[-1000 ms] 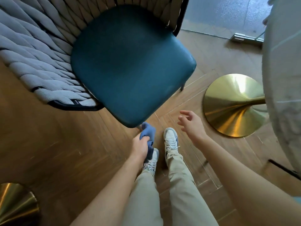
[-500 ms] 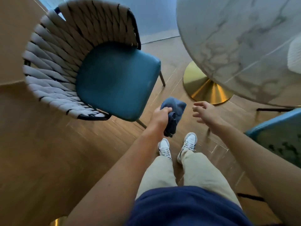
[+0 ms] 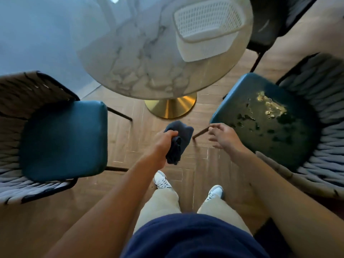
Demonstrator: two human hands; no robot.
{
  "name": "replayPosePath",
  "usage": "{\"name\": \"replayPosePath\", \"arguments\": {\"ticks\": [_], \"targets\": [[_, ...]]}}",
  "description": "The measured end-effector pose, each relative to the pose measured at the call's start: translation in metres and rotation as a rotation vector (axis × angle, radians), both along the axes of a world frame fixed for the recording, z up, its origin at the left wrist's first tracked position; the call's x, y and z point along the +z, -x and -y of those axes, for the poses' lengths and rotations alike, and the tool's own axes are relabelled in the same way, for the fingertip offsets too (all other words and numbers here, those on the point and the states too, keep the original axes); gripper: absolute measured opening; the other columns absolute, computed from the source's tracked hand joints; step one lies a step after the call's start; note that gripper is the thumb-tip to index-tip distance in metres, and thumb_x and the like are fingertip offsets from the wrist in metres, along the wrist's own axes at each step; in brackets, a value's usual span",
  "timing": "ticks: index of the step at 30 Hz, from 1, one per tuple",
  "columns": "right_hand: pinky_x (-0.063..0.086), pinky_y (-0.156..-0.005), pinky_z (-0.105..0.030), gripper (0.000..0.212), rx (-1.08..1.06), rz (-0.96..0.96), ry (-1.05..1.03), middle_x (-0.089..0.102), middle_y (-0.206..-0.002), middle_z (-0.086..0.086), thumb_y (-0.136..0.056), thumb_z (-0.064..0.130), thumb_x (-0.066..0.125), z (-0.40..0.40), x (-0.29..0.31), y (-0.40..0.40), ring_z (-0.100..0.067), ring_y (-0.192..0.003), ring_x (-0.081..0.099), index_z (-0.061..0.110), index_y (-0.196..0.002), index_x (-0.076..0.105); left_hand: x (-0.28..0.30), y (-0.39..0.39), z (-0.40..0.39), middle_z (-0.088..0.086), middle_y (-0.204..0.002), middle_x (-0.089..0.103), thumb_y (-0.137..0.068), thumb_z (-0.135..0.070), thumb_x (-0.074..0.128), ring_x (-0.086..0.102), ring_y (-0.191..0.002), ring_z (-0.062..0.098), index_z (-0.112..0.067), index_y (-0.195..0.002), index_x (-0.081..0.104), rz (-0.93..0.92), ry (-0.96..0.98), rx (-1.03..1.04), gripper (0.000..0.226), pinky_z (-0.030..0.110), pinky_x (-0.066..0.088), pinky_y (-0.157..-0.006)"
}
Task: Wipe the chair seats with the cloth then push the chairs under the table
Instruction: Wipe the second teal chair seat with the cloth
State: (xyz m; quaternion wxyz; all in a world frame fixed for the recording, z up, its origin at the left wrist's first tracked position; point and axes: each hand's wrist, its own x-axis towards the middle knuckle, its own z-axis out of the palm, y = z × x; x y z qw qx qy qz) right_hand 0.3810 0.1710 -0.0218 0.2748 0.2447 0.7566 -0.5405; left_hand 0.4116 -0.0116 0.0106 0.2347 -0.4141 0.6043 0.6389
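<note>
My left hand [image 3: 163,144] grips a bunched dark blue cloth [image 3: 181,136] in the air over the wooden floor, between two chairs. The left chair [image 3: 63,142] has a smooth teal seat and a grey woven back. The right chair [image 3: 268,123] has a teal seat whose surface is peeled and flaked, with yellowish patches. My right hand [image 3: 223,135] hovers with loosely bent fingers near the front corner of the right chair's seat and holds nothing. Both chairs stand out from the round marble table [image 3: 141,58].
A white perforated basket [image 3: 208,27] sits on the table. The table's gold cone base [image 3: 172,107] stands on the floor just ahead of the cloth. A third dark chair [image 3: 270,25] is at the far right of the table. My feet are between the two chairs.
My view has swung from the left chair toward the table, bringing the right chair and basket into sight. My left hand still holds the cloth; my right hand has neared the right chair's seat.
</note>
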Motion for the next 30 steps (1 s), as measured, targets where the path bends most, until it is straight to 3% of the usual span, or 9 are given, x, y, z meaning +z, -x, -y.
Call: {"name": "replayPosePath", "arguments": {"ticks": [2, 6, 9, 13, 15, 20, 23, 25, 30], "targets": [[0.054, -0.077, -0.035, 0.019, -0.025, -0.016, -0.008, 0.064, -0.113, -0.002, -0.099, 0.029, 0.049, -0.042, 0.003, -0.008, -0.019, -0.101, 0.063, 0.024, -0.116, 0.057, 0.000, 0.002, -0.041, 0.015, -0.086, 0.062, -0.093, -0.022, 0.054, 0.060, -0.083, 0.027, -0.003, -0.111, 0.060, 0.007, 0.006, -0.021, 0.026, 0.034, 0.047, -0.069], [0.056, -0.086, -0.044, 0.020, -0.121, -0.005, 0.022, 0.062, -0.110, -0.002, -0.100, 0.027, 0.048, -0.120, 0.007, -0.022, -0.017, -0.097, 0.060, 0.021, -0.118, 0.056, 0.004, 0.003, -0.122, 0.019, -0.098, 0.062, -0.093, -0.024, 0.054, 0.061, -0.091, 0.029, 0.002, -0.112, 0.059, 0.054, 0.012, -0.061, 0.033, 0.040, 0.050, -0.081], [0.054, -0.070, -0.027, 0.023, -0.155, -0.005, 0.012, 0.060, -0.116, -0.001, -0.101, 0.028, 0.047, -0.169, 0.014, -0.027, -0.016, -0.102, 0.059, 0.021, -0.122, 0.055, 0.009, 0.008, -0.172, 0.014, -0.097, 0.063, -0.094, -0.023, 0.053, 0.061, -0.083, 0.025, 0.000, -0.118, 0.057, 0.037, -0.018, -0.110, 0.034, 0.040, 0.051, -0.081], [0.051, -0.093, -0.037, 0.026, -0.188, -0.010, -0.028, 0.060, -0.123, -0.003, -0.101, 0.030, 0.047, -0.221, 0.013, -0.022, -0.019, -0.109, 0.059, 0.022, -0.125, 0.054, 0.013, 0.023, -0.221, 0.015, -0.104, 0.065, -0.094, -0.028, 0.053, 0.062, -0.088, 0.024, -0.008, -0.120, 0.055, 0.042, -0.015, -0.157, 0.033, 0.035, 0.052, -0.071], [0.050, -0.096, -0.039, 0.027, -0.225, -0.002, -0.026, 0.059, -0.122, -0.004, -0.101, 0.030, 0.046, -0.240, 0.011, -0.015, -0.021, -0.111, 0.058, 0.020, -0.125, 0.055, 0.012, 0.037, -0.239, 0.016, -0.107, 0.064, -0.095, -0.027, 0.053, 0.063, -0.090, 0.024, -0.009, -0.122, 0.053, 0.032, -0.029, -0.185, 0.033, 0.034, 0.052, -0.069], [0.051, -0.091, -0.040, 0.019, -0.312, 0.029, -0.028, 0.062, -0.118, -0.005, -0.100, 0.028, 0.049, -0.281, -0.001, 0.016, -0.023, -0.108, 0.060, 0.021, -0.115, 0.058, 0.000, 0.078, -0.275, 0.015, -0.102, 0.064, -0.094, -0.028, 0.054, 0.063, -0.097, 0.029, -0.010, -0.114, 0.055, 0.030, -0.012, -0.246, 0.028, 0.043, 0.054, -0.083], [0.050, -0.084, -0.038, 0.018, -0.357, 0.030, -0.046, 0.062, -0.114, -0.004, -0.099, 0.028, 0.050, -0.304, -0.008, 0.036, -0.021, -0.103, 0.060, 0.021, -0.112, 0.059, -0.006, 0.103, -0.298, 0.012, -0.096, 0.063, -0.095, -0.025, 0.052, 0.061, -0.099, 0.029, -0.016, -0.096, 0.057, 0.027, -0.004, -0.281, 0.010, 0.048, 0.050, -0.094], [0.049, -0.081, -0.036, 0.021, -0.366, 0.026, -0.054, 0.062, -0.112, -0.003, -0.099, 0.027, 0.050, -0.317, -0.010, 0.048, -0.020, -0.099, 0.060, 0.018, -0.115, 0.060, -0.009, 0.117, -0.312, 0.011, -0.093, 0.062, -0.095, -0.022, 0.051, 0.061, -0.099, 0.028, -0.022, -0.084, 0.054, 0.014, -0.003, -0.292, 0.012, 0.047, 0.049, -0.096], [0.048, -0.079, -0.033, 0.021, -0.344, 0.021, -0.069, 0.063, -0.107, -0.001, -0.098, 0.029, 0.052, -0.351, -0.014, 0.073, -0.017, -0.093, 0.060, 0.019, -0.114, 0.061, -0.016, 0.136, -0.345, 0.008, -0.094, 0.065, -0.095, -0.025, 0.051, 0.062, -0.096, 0.024, -0.024, -0.090, 0.058, 0.034, 0.020, -0.291, 0.009, 0.044, 0.050, -0.093]]}}
